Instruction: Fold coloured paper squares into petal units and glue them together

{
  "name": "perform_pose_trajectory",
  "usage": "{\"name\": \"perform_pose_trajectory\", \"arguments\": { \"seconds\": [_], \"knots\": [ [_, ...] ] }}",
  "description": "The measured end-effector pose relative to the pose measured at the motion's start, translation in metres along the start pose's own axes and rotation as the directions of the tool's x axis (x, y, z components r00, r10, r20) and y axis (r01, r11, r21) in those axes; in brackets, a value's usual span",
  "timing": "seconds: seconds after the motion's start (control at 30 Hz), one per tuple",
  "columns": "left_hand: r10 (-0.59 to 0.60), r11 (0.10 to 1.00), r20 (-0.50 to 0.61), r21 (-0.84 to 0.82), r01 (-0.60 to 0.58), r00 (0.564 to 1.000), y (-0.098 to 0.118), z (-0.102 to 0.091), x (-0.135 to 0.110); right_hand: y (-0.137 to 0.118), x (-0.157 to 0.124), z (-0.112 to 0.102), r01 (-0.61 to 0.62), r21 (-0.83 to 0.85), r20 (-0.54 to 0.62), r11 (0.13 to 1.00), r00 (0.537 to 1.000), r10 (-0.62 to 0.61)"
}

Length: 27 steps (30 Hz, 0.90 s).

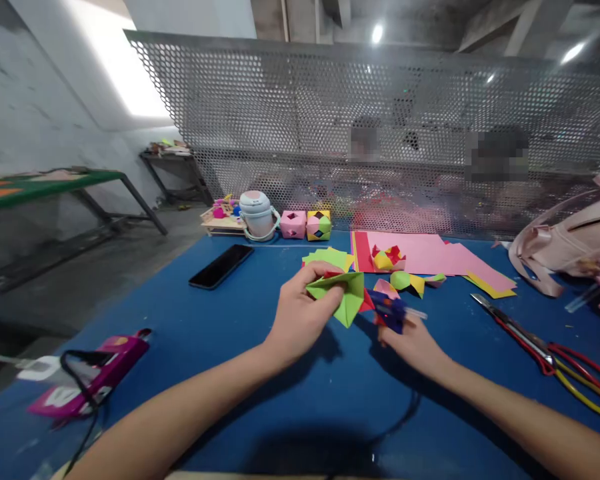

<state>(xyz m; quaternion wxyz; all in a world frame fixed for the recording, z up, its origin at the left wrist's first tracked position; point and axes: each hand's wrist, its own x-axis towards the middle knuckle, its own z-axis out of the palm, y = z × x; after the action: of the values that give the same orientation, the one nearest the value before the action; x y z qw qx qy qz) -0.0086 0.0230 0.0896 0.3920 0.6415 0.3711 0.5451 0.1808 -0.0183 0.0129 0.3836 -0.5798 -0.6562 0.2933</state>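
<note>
My left hand [300, 313] is closed on a folded green paper piece [344, 293], held just above the blue table [260, 373]. My right hand [413, 340] is closed on a small dark blue tool [393, 312], likely a glue gun, whose tip points toward the green piece. Its cord runs back under my right arm. Small folded paper pieces [403, 280] in pink, green and yellow lie just beyond my hands.
Pink and red paper sheets [425, 253] and green sheets [330, 257] lie further back. Scissors [545, 350] lie right, a black phone [221, 265] left, a pink device [97, 377] near left. Paper cubes [306, 225], a pale container [257, 215], a pink bag [570, 247] and mesh screen [380, 133] stand behind.
</note>
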Motion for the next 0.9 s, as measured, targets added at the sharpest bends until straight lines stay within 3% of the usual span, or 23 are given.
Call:
{"name": "perform_pose_trajectory", "arguments": {
  "seconds": [0.07, 0.13, 0.2, 0.3, 0.53, 0.8, 0.9],
  "knots": [
    [-0.155, 0.987, 0.049, -0.020, 0.156, 0.987, -0.019, 0.009, 0.004, 0.013, -0.024, -0.024, -0.107, 0.027, -0.052, 0.994, 0.993, 0.108],
    [-0.321, 0.941, 0.152, -0.062, 0.333, 0.935, -0.041, 0.021, 0.004, 0.019, -0.041, -0.039, -0.164, 0.021, -0.085, 0.986, 0.983, 0.165],
    [-0.448, 0.878, 0.218, -0.076, 0.472, 0.867, -0.062, 0.032, 0.000, 0.020, -0.050, -0.046, -0.139, 0.007, -0.084, 0.990, 0.987, 0.139],
    [-0.526, 0.826, 0.274, -0.063, 0.561, 0.805, -0.084, 0.043, -0.009, 0.015, -0.053, -0.047, -0.015, -0.013, -0.022, 1.000, 1.000, 0.015],
    [-0.547, 0.828, 0.315, 0.068, 0.556, 0.776, -0.088, 0.050, -0.017, 0.011, -0.052, -0.037, 0.261, -0.117, 0.082, 0.958, 0.964, -0.253],
    [-0.540, 0.829, 0.409, 0.107, 0.549, 0.735, -0.088, 0.054, -0.023, 0.021, -0.052, -0.028, 0.235, -0.193, 0.150, 0.953, 0.967, -0.208],
    [-0.526, 0.841, 0.417, 0.129, 0.525, 0.741, -0.091, 0.053, -0.025, 0.019, -0.052, -0.027, 0.228, -0.232, 0.141, 0.946, 0.970, -0.199]
  ]
}}
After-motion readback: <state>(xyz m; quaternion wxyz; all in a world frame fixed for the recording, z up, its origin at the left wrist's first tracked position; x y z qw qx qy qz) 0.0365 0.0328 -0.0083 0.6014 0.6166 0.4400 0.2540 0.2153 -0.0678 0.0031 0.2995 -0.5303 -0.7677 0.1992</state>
